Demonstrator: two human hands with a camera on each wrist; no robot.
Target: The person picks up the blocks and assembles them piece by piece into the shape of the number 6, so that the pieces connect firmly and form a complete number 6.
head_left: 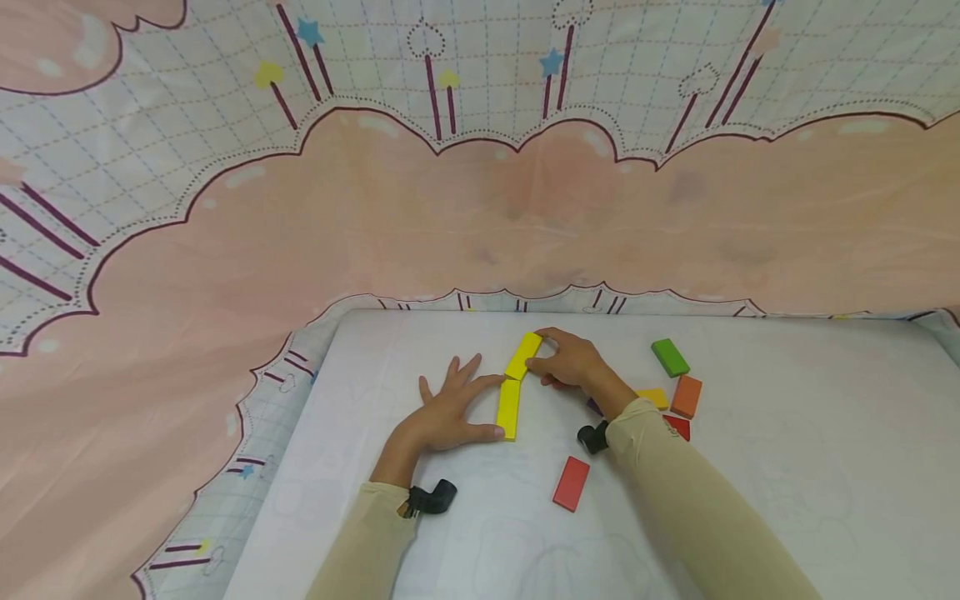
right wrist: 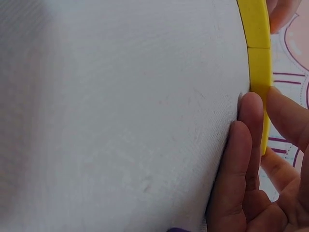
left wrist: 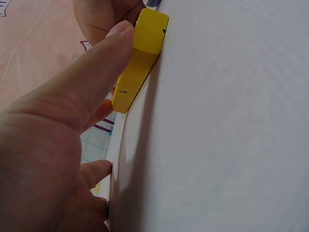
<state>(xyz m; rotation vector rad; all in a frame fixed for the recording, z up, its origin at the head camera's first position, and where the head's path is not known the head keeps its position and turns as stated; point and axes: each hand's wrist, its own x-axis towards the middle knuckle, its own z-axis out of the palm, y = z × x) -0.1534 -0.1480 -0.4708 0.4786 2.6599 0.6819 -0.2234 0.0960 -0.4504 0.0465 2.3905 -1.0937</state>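
Observation:
Two yellow blocks lie end to end on the white tabletop in the head view, at a slight angle to each other. My left hand [head_left: 450,410] holds the nearer yellow block [head_left: 508,410] between thumb and index finger, one at each end; its other fingers are spread. With the index finger at the far end and the thumb on the side, my right hand [head_left: 572,358] pinches the farther yellow block [head_left: 522,356]. The right wrist view shows the seam where both blocks meet. In the left wrist view, the thumb presses the end of the nearer yellow block [left wrist: 150,31].
Right of the hands lie a green block [head_left: 670,357], an orange block [head_left: 686,396], a yellow-orange block [head_left: 653,398] and a red block [head_left: 677,427], some partly behind the right arm. Another red block [head_left: 572,483] lies nearer, between the forearms. A patterned cloth [head_left: 480,225] hangs behind the table.

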